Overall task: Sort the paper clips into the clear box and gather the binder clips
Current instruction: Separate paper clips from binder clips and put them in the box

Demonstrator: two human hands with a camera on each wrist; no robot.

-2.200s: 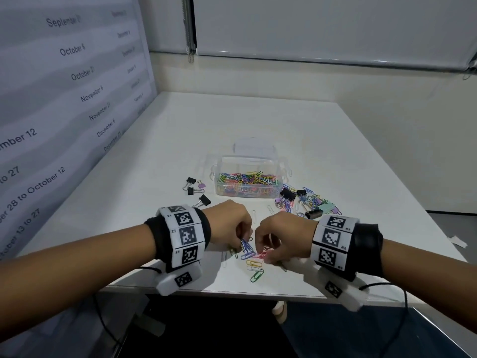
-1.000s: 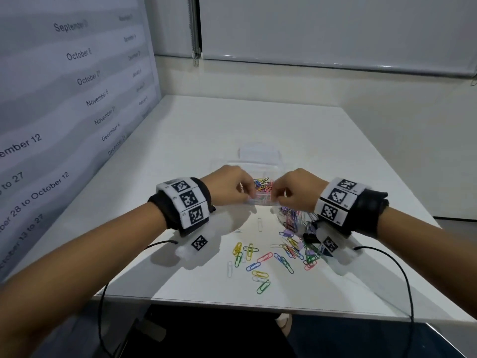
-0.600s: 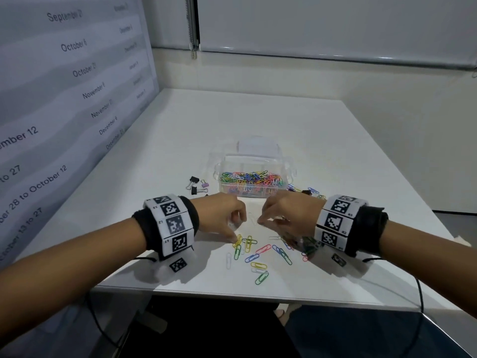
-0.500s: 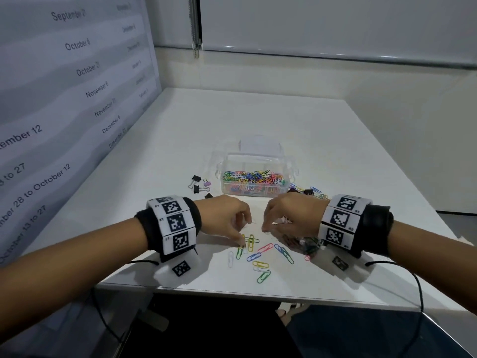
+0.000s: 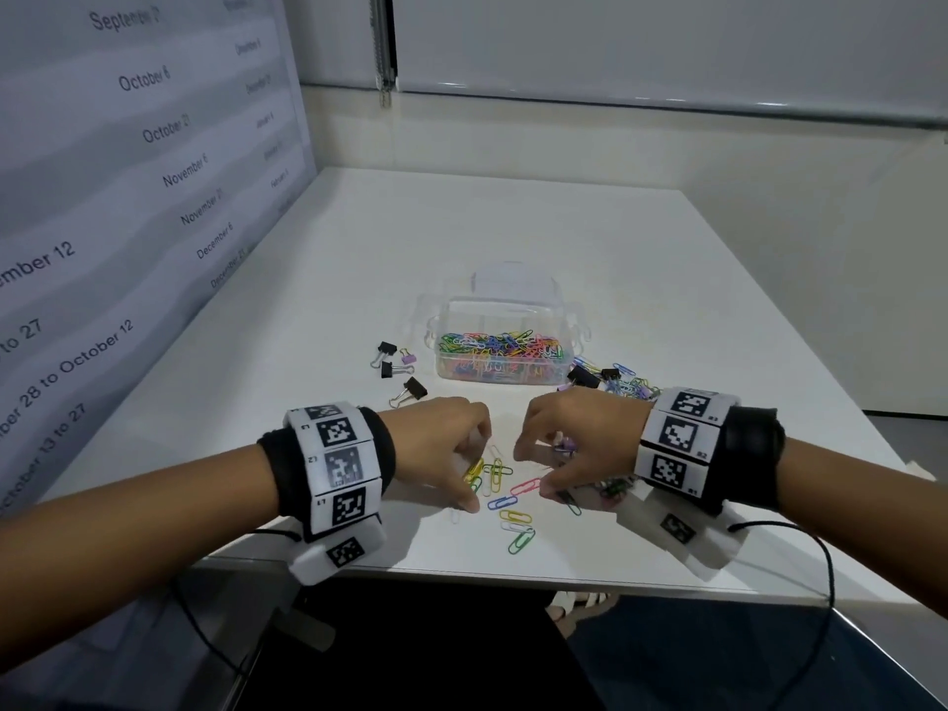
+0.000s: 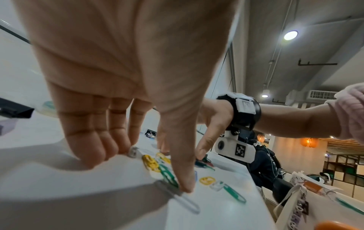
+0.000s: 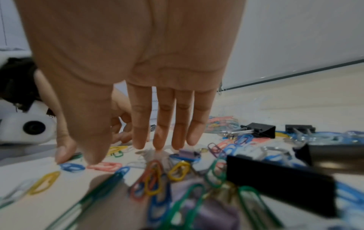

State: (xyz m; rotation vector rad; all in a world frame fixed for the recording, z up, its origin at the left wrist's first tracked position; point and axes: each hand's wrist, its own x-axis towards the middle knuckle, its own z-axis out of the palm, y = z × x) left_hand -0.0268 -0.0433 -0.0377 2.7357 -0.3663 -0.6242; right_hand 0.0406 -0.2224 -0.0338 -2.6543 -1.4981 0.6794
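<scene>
Loose coloured paper clips (image 5: 513,515) lie near the table's front edge. My left hand (image 5: 469,484) stands over them, fingers and thumb pointing down. In the left wrist view its fingertips (image 6: 126,149) touch a white clip and its thumb presses a green clip (image 6: 169,175); yellow clips lie in the gap. My right hand (image 5: 533,474) hovers beside it with straight, spread fingers (image 7: 159,140) just above the clips, holding nothing. The clear box (image 5: 500,372) behind the hands holds many paper clips. Black binder clips (image 5: 405,372) lie left of the box.
A mixed pile of paper clips and binder clips (image 5: 610,382) lies right of the box and under my right wrist. A large black binder clip (image 7: 279,185) lies close to that wrist. The box lid (image 5: 513,279) lies behind the box. The table edge (image 5: 461,572) is near.
Both hands have come back from over the clear box to the loose clips at the front edge. The fingers have dropped onto the clips and spread apart.
</scene>
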